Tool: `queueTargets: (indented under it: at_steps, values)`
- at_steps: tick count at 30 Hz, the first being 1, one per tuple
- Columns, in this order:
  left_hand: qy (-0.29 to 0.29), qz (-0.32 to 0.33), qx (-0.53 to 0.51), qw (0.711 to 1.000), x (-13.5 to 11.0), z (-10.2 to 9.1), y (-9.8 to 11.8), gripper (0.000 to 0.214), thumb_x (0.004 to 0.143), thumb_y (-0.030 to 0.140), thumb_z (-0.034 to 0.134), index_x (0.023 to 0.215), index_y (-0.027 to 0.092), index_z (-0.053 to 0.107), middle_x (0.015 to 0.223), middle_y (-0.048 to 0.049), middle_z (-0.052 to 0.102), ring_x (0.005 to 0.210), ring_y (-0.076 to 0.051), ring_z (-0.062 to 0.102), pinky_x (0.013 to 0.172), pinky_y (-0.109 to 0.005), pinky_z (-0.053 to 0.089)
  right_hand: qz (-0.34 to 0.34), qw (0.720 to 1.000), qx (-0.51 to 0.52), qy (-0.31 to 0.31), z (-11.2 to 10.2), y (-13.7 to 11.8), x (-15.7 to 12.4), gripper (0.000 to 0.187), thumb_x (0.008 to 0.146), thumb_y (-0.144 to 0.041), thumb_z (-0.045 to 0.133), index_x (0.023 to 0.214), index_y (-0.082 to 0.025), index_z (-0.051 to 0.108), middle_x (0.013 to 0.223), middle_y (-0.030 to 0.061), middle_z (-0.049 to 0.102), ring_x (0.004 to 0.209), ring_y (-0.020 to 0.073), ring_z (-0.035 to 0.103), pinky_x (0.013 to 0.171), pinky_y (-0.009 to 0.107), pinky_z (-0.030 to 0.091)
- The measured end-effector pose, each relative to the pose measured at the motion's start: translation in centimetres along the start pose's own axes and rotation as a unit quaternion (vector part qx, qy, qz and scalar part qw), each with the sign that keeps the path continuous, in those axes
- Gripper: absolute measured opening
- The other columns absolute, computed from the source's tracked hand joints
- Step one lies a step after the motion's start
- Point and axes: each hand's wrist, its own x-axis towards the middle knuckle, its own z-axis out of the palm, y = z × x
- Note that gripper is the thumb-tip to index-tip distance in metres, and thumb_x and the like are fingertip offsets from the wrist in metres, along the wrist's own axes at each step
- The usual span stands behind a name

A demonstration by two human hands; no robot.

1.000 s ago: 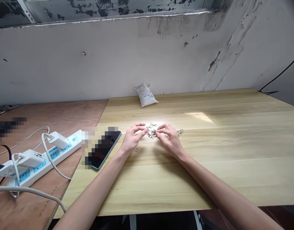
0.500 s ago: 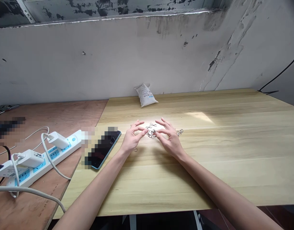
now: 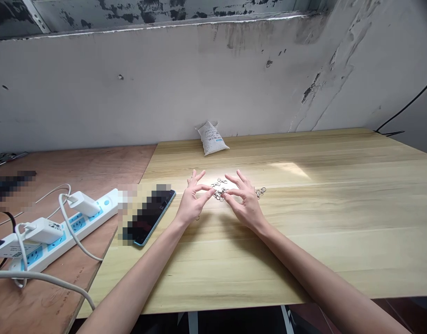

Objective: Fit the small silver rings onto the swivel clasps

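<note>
On the light wooden table [image 3: 304,222] lies a small heap of metal rings and clasps [image 3: 218,184]. My left hand [image 3: 191,202] and my right hand [image 3: 246,202] meet just in front of the heap. Each hand pinches thumb and forefinger on a small metal piece [image 3: 218,194] between them, while the other fingers fan out and upward. Which piece each hand holds is too small to tell. A separate clasp [image 3: 261,190] lies just right of my right hand. A loose ring [image 3: 197,217] shows under my left wrist.
A phone [image 3: 149,215] lies left of my left hand, near the table's left edge. On the brown table [image 3: 95,162] sits a white power strip [image 3: 60,227] with chargers and cables. A small white bag [image 3: 213,138] leans by the wall. A black cable [image 3: 401,111] hangs at far right.
The free fingers of both hands have spread and lifted, from curled to fanned out. The pinches stay at the heap and have drawn slightly closer together.
</note>
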Motion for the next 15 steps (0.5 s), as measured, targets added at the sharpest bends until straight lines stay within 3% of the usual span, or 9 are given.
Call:
queueTargets:
  at_steps: [2,5,9,12,15]
  values:
    - [0.038,0.064,0.071,0.995,-0.13,-0.03,0.14,0.014,0.09,0.029,0.061,0.083,0.022,0.071,0.15,-0.0053,0.043,0.148,-0.028,0.019,0.118,-0.066,0.011,0.01,1.0,0.003,-0.006,0.04,-0.05,0.03,0.017,0.086,-0.033,0.061,0.076,-0.027,0.074,0.132,0.0036,0.061,0.142,0.0319,0.032,0.112,0.063,0.016]
    - [0.081,0.172,0.187,0.964,-0.26,-0.06,0.32,0.014,0.091,0.026,0.058,0.085,0.02,0.069,0.149,-0.007,0.045,0.148,-0.026,0.021,0.121,-0.061,0.012,0.047,0.998,0.036,-0.021,0.09,-0.08,0.05,0.018,0.085,-0.033,0.061,0.075,-0.027,0.075,0.132,0.0027,0.062,0.141,0.0314,0.032,0.112,0.062,0.019]
    - [0.058,0.273,0.317,0.906,-0.36,0.22,0.46,0.016,0.092,0.014,0.053,0.083,0.018,0.066,0.151,-0.0079,0.041,0.147,-0.024,0.023,0.124,-0.054,0.007,0.09,0.992,0.074,-0.044,0.2,-0.05,0.05,0.019,0.085,-0.03,0.06,0.074,-0.028,0.075,0.132,0.0026,0.062,0.141,0.0304,0.032,0.111,0.06,0.025]
    - [0.03,0.275,0.356,0.893,-0.5,0.38,0.61,0.019,0.091,0.01,0.05,0.083,0.017,0.065,0.153,-0.0091,0.038,0.147,-0.025,0.023,0.124,-0.054,0.005,0.052,0.998,0.02,-0.043,0.25,0.14,0.15,0.018,0.084,-0.028,0.061,0.071,-0.026,0.074,0.131,0.0038,0.062,0.14,0.0318,0.034,0.112,0.061,0.022]
    - [0.038,0.221,0.339,0.914,-0.61,0.14,0.7,0.015,0.092,0.021,0.053,0.089,0.019,0.067,0.15,-0.01,0.042,0.146,-0.027,0.026,0.122,-0.058,0.01,0.039,0.999,-0.007,-0.031,0.16,0.4,0.32,0.018,0.085,-0.027,0.06,0.075,-0.025,0.074,0.131,0.0052,0.062,0.139,0.0309,0.035,0.112,0.06,0.022]
